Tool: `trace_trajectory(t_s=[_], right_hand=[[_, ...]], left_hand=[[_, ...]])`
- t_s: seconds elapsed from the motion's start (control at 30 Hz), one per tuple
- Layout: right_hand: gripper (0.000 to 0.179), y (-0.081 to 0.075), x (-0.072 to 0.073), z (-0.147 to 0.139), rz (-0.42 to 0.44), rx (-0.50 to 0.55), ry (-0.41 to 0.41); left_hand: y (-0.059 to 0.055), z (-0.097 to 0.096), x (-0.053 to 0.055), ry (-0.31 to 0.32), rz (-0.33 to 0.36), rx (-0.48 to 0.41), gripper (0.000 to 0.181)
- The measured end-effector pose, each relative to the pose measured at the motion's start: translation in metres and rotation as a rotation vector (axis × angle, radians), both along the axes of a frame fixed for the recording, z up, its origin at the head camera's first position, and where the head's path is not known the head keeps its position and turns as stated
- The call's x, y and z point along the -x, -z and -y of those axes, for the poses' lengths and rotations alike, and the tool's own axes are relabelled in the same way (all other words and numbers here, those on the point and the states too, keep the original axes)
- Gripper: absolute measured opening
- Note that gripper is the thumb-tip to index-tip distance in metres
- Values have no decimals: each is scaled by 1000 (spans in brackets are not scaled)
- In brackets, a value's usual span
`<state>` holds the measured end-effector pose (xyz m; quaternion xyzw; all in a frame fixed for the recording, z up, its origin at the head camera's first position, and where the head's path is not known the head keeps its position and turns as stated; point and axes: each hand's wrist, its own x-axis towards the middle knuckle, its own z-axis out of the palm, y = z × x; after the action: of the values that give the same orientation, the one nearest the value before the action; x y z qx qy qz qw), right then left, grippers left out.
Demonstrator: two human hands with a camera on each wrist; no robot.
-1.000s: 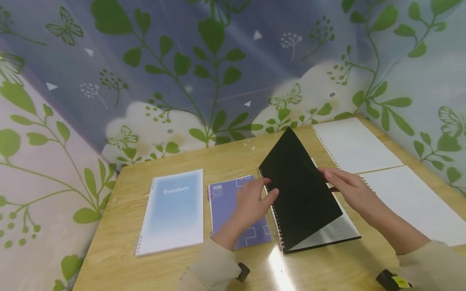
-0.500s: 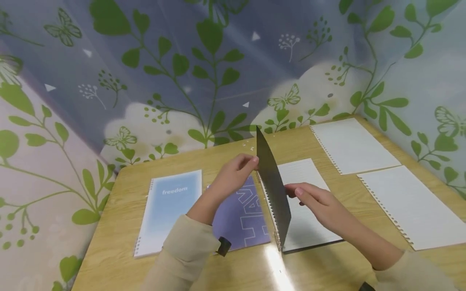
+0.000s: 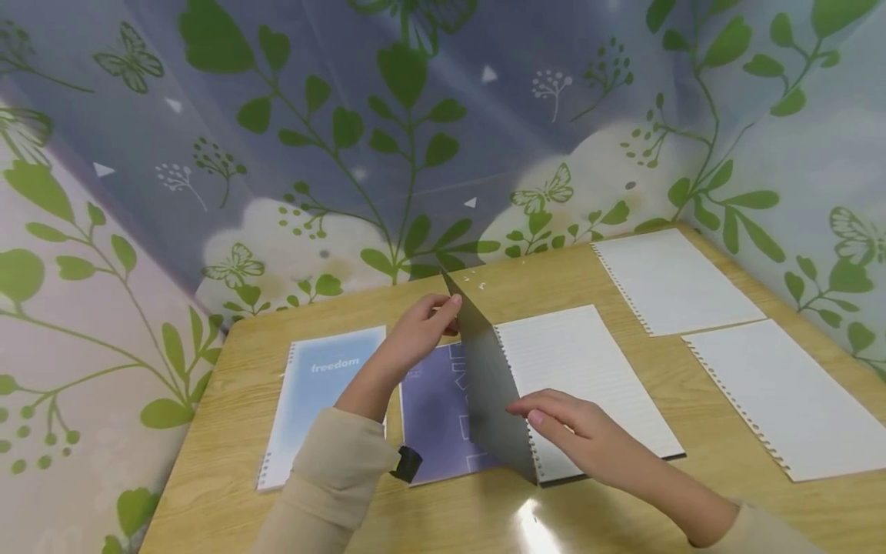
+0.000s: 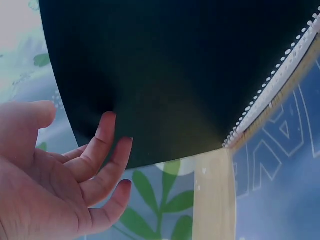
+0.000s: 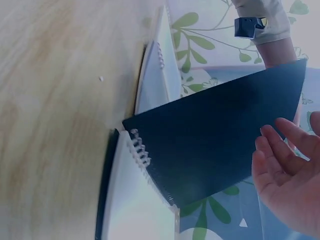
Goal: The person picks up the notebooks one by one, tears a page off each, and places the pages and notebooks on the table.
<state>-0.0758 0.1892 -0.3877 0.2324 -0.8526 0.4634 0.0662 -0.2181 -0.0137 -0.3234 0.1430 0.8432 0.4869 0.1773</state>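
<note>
A spiral notebook lies open, its lined white page (image 3: 574,377) bare and its black cover (image 3: 487,377) standing up, tilted left over a purple notebook (image 3: 432,415). My left hand (image 3: 418,331) is at the cover's far left edge. In the left wrist view its loosely bent fingers (image 4: 102,140) touch the cover's outer face, with the thumb apart from it. Over the page's left side, my right hand (image 3: 571,427) reaches toward the cover's inner face, fingers nearly straight. The right wrist view shows this hand (image 5: 290,170) beside the cover, holding nothing; whether fingertips touch is unclear.
A blue and white "freedom" notebook (image 3: 332,392) lies at the left. Two loose white sheets with torn, perforated edges, a far sheet (image 3: 678,281) and a near sheet (image 3: 789,400), lie at the right. Small paper scraps (image 3: 477,283) dot the back of the wooden table (image 3: 235,385).
The black cover has swung from right to left past upright, uncovering the lined page. My left hand has moved left with it and my right hand has followed leftward over the page.
</note>
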Motion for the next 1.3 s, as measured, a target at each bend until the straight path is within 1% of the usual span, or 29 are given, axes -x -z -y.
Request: trace_trajectory(t_s=[0.3,0.4,0.47,0.57,0.63,0.73,0.8,0.87,0.97,1.03,1.07,1.2,1.3], right_hand=[[25,8,-5,3,-20,-92,-62],[23,14,-4,-2,-31,-134,-48],[22,21,0,-8,-42,-178,-4],[21,32,8,-24,-18,-252,124],[23,38,15,-39,35,-276,216],[32,45,24,-64,146,-301,350],[43,50,30,-80,209,-337,421],[57,55,35,-93,263,-399,474],[75,63,39,-108,325,-492,503],[84,66,41,-114,358,-533,497],[86,67,41,-115,360,-547,492],[88,68,42,-115,366,-545,478],[86,68,44,-112,366,-545,472]], left_hand=[[10,18,-1,-32,33,29,58],[14,22,0,-44,38,48,63],[17,26,0,-55,39,70,66],[23,34,-1,-68,31,103,71],[29,41,-1,-71,25,122,73],[37,51,0,-75,23,151,74],[43,56,0,-88,19,175,73],[50,62,0,-103,16,207,73],[62,68,-1,-119,5,271,74],[70,72,-2,-125,2,321,77],[74,73,-3,-129,0,347,79],[91,77,-4,-142,-10,451,88],[102,78,-7,-139,-23,502,90]])
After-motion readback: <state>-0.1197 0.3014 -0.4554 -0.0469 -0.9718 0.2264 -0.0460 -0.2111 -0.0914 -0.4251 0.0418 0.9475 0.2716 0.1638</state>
